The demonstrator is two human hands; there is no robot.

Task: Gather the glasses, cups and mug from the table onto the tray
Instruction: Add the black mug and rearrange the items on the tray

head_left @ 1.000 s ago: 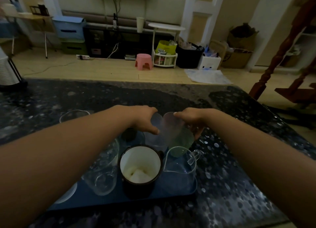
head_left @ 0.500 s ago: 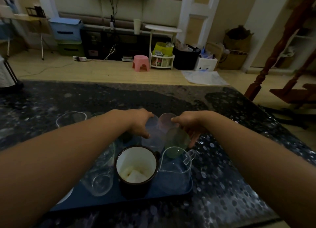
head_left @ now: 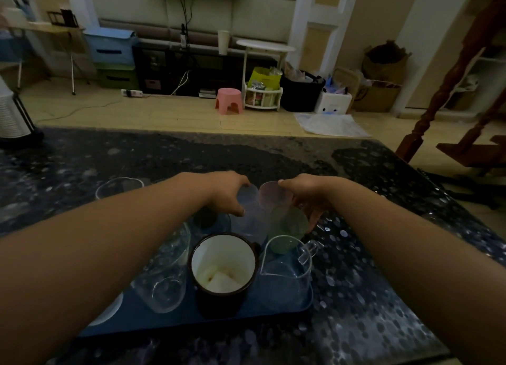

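A dark blue tray [head_left: 189,319] lies on the speckled black table. On it stand a dark mug with a white inside [head_left: 223,271], a clear glass jug with a handle [head_left: 286,271] to its right and a clear glass [head_left: 164,279] to its left. At the tray's far end my left hand [head_left: 226,193] grips a bluish translucent cup [head_left: 250,214]. My right hand [head_left: 304,197] grips a pinkish cup [head_left: 272,195], with a greenish cup [head_left: 287,229] just below it. The two hands' cups touch. Another clear glass [head_left: 119,186] stands on the table to the far left.
The table's far edge [head_left: 219,130] borders a tiled floor with a pink stool [head_left: 229,101] and boxes. A white fan-like object [head_left: 11,112] stands at the table's left corner. Wooden furniture [head_left: 449,90] rises to the right. Bare tabletop [head_left: 383,296] lies right of the tray.
Both hands have stayed on the cups at the tray's far end with only slight shifts. The view has tilted a little.
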